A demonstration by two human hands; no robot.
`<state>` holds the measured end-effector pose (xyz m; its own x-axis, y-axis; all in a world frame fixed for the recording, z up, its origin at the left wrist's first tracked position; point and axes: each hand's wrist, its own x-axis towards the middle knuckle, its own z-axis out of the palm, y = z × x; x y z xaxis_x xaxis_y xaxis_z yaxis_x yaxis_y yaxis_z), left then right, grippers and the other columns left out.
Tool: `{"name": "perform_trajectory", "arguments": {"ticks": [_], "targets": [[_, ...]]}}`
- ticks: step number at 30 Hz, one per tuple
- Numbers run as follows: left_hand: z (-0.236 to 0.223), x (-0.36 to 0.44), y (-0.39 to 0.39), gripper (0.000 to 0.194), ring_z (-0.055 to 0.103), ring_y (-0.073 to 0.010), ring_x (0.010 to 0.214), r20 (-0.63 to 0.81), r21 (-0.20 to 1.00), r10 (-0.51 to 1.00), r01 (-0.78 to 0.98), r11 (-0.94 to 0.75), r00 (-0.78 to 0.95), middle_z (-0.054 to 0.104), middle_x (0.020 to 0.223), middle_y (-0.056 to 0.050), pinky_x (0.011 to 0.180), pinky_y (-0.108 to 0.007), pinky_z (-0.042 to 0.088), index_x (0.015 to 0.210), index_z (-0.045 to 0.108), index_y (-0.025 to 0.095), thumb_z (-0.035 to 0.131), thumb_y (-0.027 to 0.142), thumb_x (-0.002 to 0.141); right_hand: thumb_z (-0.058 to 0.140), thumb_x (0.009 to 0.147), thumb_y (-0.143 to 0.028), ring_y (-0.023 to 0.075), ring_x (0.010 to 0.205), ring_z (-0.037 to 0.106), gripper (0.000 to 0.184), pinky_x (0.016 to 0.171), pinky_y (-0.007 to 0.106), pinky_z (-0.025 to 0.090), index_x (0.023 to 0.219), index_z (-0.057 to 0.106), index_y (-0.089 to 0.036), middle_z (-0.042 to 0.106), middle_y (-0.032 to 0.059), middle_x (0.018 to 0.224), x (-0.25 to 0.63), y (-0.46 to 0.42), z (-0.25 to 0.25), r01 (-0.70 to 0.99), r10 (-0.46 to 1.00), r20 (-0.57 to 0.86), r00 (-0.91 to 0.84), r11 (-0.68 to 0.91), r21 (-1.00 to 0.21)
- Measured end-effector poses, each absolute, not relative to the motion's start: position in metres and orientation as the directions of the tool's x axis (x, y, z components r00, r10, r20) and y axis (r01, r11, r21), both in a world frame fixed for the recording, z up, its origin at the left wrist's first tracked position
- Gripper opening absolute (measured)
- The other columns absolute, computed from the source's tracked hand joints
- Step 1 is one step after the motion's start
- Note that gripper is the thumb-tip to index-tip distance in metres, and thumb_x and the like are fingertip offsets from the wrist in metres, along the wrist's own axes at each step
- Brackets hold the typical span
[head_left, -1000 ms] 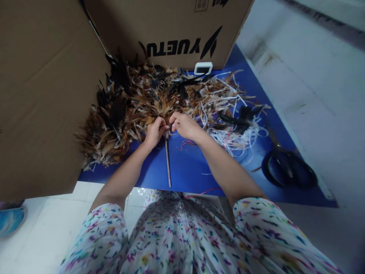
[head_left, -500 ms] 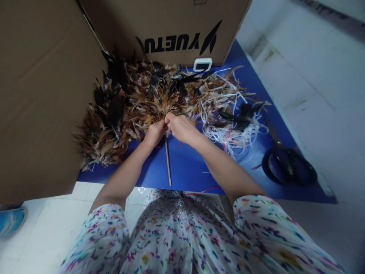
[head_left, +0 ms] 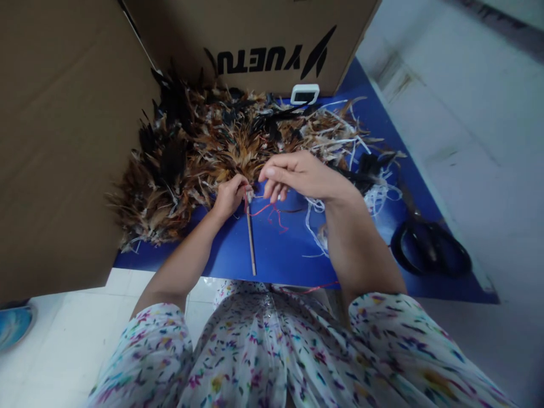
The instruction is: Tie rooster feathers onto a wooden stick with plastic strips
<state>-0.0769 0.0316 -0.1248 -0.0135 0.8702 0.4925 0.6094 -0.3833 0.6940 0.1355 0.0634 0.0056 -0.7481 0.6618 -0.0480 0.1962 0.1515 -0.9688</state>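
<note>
My left hand [head_left: 230, 196] is closed in a pinch at the top of a thin wooden stick [head_left: 250, 241], where brown feathers [head_left: 243, 148] fan out beyond it like a feather duster. A red string [head_left: 259, 212] hangs from this spot and trails to the right over the blue tabletop. My right hand [head_left: 293, 174] hovers just right of the stick, its fingers loosely bent and apart, with nothing visible held. The lower end of the stick points toward me. My left fingers hide part of the join.
Heaped brown and black feathers [head_left: 157, 192] cover the back and left of the blue table [head_left: 289, 255]. White strips [head_left: 378, 198] lie at the right, beyond my forearm. Black-handled scissors [head_left: 431, 246] rest near the right edge. A small white device [head_left: 305, 94] stands before a cardboard box [head_left: 272, 22].
My right hand has come away from my left, moving right and opening its fingers. The red string now shows beside the stick. My left hand stays at the stick's top.
</note>
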Motion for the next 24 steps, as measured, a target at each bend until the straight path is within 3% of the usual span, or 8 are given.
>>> {"name": "perform_trajectory", "arguments": {"ticks": [2, 4, 10, 15, 19, 24], "targets": [[-0.128, -0.077, 0.033, 0.007, 0.058, -0.0098, 0.059, 0.496, 0.692, 0.869, 0.606, -0.392, -0.004, 0.064, 0.065, 0.003, 0.061, -0.022, 0.044, 0.077, 0.061, 0.02, 0.063, 0.019, 0.084, 0.06, 0.088, -0.012, 0.0068, 0.051, 0.056, 0.01, 0.055, 0.019, 0.04, 0.085, 0.069, -0.015, 0.066, -0.0014, 0.067, 0.129, 0.079, -0.019, 0.248, 0.766, 0.039, -0.641, 0.255, -0.935], [-0.13, -0.077, 0.033, 0.008, 0.058, -0.0098, 0.059, 0.505, 0.687, 0.863, 0.606, -0.401, -0.001, 0.063, 0.065, 0.002, 0.061, -0.022, 0.044, 0.078, 0.061, 0.02, 0.062, 0.02, 0.086, 0.059, 0.084, -0.005, 0.0067, 0.049, 0.054, 0.016, 0.057, 0.02, 0.04, 0.089, 0.07, -0.016, 0.065, -0.0026, 0.066, 0.119, 0.089, -0.043, 0.326, 0.773, 0.076, -0.63, 0.351, -0.878], [-0.128, -0.078, 0.033, 0.007, 0.057, -0.0097, 0.06, 0.523, 0.669, 0.852, 0.626, -0.4, -0.014, 0.065, 0.068, 0.002, 0.062, -0.021, 0.044, 0.076, 0.062, 0.019, 0.063, 0.02, 0.083, 0.057, 0.085, -0.01, 0.0146, 0.076, 0.061, 0.026, 0.075, 0.025, 0.04, 0.101, 0.074, -0.02, 0.07, 0.0022, 0.081, 0.099, 0.088, -0.073, 0.483, 0.71, 0.148, -0.689, 0.601, -0.636], [-0.129, -0.077, 0.034, 0.01, 0.057, -0.0089, 0.061, 0.534, 0.65, 0.845, 0.64, -0.41, -0.001, 0.065, 0.068, 0.002, 0.061, -0.02, 0.043, 0.076, 0.061, 0.019, 0.062, 0.022, 0.085, 0.051, 0.09, -0.013, 0.0189, 0.085, 0.062, 0.023, 0.077, 0.028, 0.038, 0.089, 0.073, -0.018, 0.071, 0.0081, 0.09, 0.096, 0.083, -0.072, 0.513, 0.687, 0.131, -0.715, 0.643, -0.568], [-0.128, -0.077, 0.032, 0.011, 0.057, -0.009, 0.061, 0.522, 0.661, 0.853, 0.636, -0.398, -0.009, 0.064, 0.067, 0.002, 0.062, -0.02, 0.044, 0.077, 0.061, 0.019, 0.062, 0.024, 0.086, 0.05, 0.09, -0.015, 0.0187, 0.082, 0.062, 0.024, 0.076, 0.028, 0.037, 0.09, 0.074, -0.018, 0.072, 0.0079, 0.089, 0.095, 0.085, -0.075, 0.538, 0.705, 0.153, -0.692, 0.646, -0.542], [-0.125, -0.078, 0.03, 0.013, 0.057, -0.0081, 0.059, 0.413, 0.777, 0.908, 0.549, -0.307, -0.077, 0.062, 0.064, 0.004, 0.059, -0.019, 0.043, 0.077, 0.06, 0.019, 0.066, 0.028, 0.084, 0.056, 0.084, -0.017, 0.0164, 0.075, 0.061, 0.021, 0.071, 0.027, 0.037, 0.088, 0.076, -0.018, 0.073, 0.0046, 0.082, 0.095, 0.088, -0.079, 0.543, 0.74, 0.201, -0.642, 0.624, -0.561]]}}
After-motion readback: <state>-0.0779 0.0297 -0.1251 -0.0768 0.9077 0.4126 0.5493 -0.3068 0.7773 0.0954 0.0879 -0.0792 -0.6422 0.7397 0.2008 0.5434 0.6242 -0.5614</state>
